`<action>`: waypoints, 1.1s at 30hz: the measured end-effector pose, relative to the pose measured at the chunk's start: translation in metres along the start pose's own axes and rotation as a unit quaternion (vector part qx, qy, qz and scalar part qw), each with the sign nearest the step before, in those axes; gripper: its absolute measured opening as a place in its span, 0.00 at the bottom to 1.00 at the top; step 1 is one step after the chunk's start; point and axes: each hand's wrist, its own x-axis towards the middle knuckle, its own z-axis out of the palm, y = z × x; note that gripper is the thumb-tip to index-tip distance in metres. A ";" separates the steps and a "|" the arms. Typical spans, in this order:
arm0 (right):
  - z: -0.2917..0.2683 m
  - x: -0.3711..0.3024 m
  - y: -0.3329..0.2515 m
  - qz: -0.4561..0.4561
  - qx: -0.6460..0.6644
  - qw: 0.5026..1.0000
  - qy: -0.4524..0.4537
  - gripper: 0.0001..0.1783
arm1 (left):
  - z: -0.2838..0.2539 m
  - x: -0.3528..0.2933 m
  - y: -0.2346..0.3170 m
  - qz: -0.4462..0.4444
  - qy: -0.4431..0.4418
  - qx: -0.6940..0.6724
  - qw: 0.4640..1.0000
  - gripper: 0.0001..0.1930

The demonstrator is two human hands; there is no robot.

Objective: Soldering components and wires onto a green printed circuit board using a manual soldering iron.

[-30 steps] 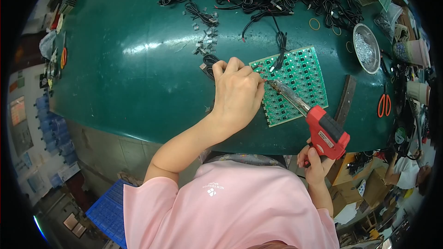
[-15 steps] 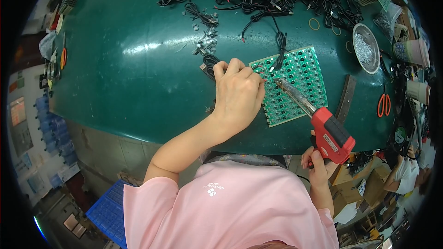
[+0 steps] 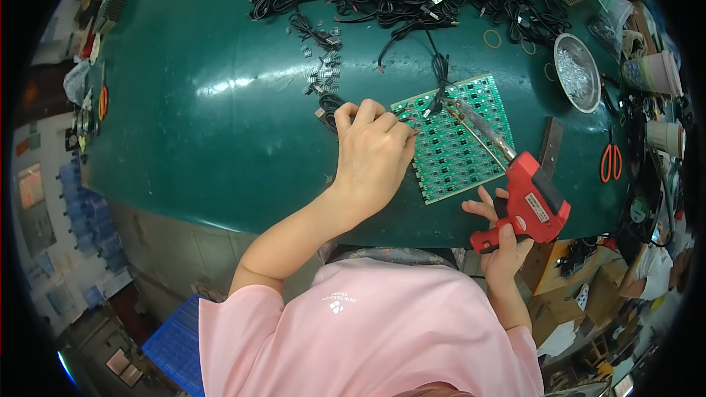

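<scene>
Green table (image 3: pixel 184 140); circuit panel (image 3: pixel 462 153) at two o'clock. Right hand (image 3: pixel 503 257) loosely holds soldering gun (image 3: pixel 535 202); left hand (image 3: pixel 371 158) bunched, pinch I can't tell.

Moderately bright light leaves a whitish glare streak across the glossy dark-green counter (image 3: pixel 191 147); fisheye distortion bows its near edge, black darkens the corners, and outer surroundings look soft.

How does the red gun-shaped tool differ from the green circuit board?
Shape: the red tool is gun-shaped with a long metal barrel; the circuit board is a flat, four-sided panel.
Colour: the tool's body is red and black; the board is green, dotted with small parts.
Pose: the right hand holds the tool; the board lies on the table.
</scene>
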 end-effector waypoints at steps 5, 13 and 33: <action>0.000 0.001 0.005 0.009 0.016 1.000 -0.009 0.32 | -0.004 0.003 -0.009 0.070 -0.017 -0.026 0.997 0.06; 0.001 0.000 0.006 -0.001 0.023 1.000 -0.011 0.30 | -0.017 0.027 -0.030 0.295 -0.129 -0.003 0.947 0.11; -0.032 -0.053 0.012 0.121 0.017 0.991 -0.050 0.21 | -0.010 0.034 -0.045 0.408 -0.134 -0.023 0.903 0.15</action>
